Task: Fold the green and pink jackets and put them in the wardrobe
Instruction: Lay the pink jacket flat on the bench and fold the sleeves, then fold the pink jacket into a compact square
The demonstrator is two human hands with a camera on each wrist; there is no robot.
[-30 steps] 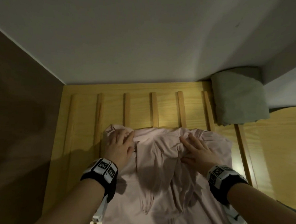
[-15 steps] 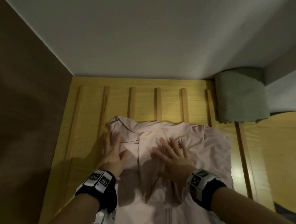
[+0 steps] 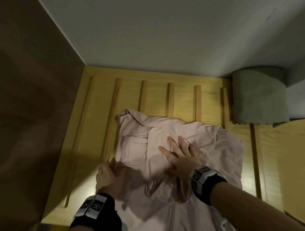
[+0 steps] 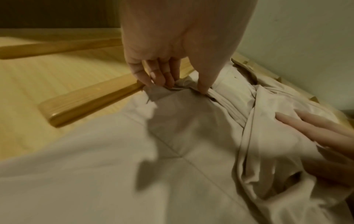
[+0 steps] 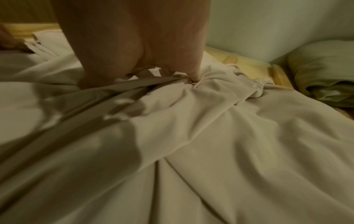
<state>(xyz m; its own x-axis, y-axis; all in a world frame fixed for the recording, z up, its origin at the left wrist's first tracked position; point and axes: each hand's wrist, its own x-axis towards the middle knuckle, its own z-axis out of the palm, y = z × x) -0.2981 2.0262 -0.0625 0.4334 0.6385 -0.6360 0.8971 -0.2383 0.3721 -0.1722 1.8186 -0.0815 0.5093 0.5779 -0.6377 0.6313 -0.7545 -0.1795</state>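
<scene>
Lying half-folded on the slatted wooden bed base [image 3: 98, 107], the pink jacket [image 3: 212, 165] has its sleeve turned in across the chest. The left hand [image 3: 107, 176] pinches the fabric edge at the near left, fingers [image 4: 153, 75] clamped on it; the right hand [image 3: 180, 156] presses flat, fingers spread. If that palm lifts early, the slippery cloth could slide and undo the fold. Only the left wrist view shows the pinch. The right wrist view shows the folded green jacket [image 5: 325, 72] at far right.
</scene>
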